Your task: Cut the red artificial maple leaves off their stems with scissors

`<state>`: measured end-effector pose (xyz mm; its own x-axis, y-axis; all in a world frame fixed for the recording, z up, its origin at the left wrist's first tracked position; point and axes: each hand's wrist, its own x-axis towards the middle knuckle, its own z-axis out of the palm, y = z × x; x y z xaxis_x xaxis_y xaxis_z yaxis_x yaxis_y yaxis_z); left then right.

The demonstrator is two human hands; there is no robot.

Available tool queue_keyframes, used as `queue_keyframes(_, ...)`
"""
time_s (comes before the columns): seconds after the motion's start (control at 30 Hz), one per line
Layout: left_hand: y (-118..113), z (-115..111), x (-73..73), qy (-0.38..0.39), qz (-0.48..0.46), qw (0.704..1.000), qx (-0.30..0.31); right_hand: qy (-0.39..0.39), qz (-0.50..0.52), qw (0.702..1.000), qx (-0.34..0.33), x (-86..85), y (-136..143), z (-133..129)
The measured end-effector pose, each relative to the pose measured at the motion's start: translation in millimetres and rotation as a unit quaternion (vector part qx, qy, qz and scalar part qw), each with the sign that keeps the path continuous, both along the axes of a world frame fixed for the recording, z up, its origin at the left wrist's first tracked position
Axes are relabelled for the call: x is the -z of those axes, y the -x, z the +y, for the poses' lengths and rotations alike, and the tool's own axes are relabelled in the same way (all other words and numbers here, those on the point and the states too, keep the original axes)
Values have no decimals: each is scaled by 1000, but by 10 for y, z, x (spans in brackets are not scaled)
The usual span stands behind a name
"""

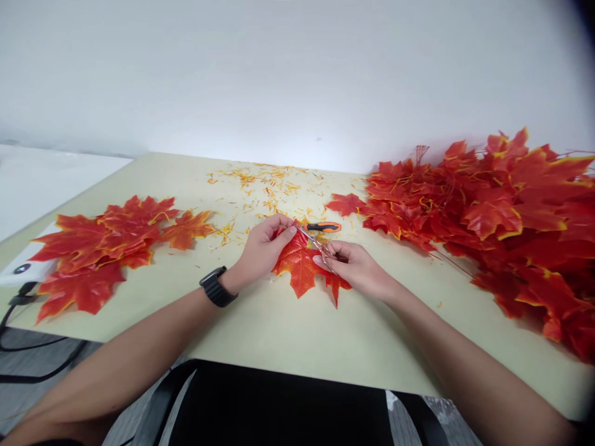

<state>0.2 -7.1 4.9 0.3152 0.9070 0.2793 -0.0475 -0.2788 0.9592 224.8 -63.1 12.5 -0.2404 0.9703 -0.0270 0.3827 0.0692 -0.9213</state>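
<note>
The near edge of the worktop (325, 353) runs below both grips, plain surface lying between. The left grip (264, 248), with a black watch (218, 287) at its wrist, pinches the upper part of a red-orange maple leaf (300, 272), which spreads between the two grips. The right grip (356, 267) is curled round the handles of a pair of scissors (317, 244), blades directed at the leaf beside the left fingertips. Left of the left grip, across a bare stretch, a leaf group (125, 232) overlaps a white box (9, 271) with a black cable (22, 300). An orange-and-black tool (324, 227) lies just beyond the scissors. A large leaf heap (493, 214) limits room right of the right grip. Yellow-orange scraps (248, 178) scatter beyond both grips towards the far edge, backed by a pale wall (279, 80).
</note>
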Motion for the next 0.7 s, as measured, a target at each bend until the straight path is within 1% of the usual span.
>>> queue_keyframes(0.2, 15, 8, 9, -6, 9, 1000, -2, -10, 0, 1000, -8, 51, -28, 18)
queue_keyframes(0.43, 16, -4, -40, -7, 17, 1000, -5, -13, -4, 1000, -13, 83, -52, 19)
queue_keyframes(0.7, 16, 4, -20, 2, 18, 1000, -6, -15, 2, 1000, -8, 88, -42, 23)
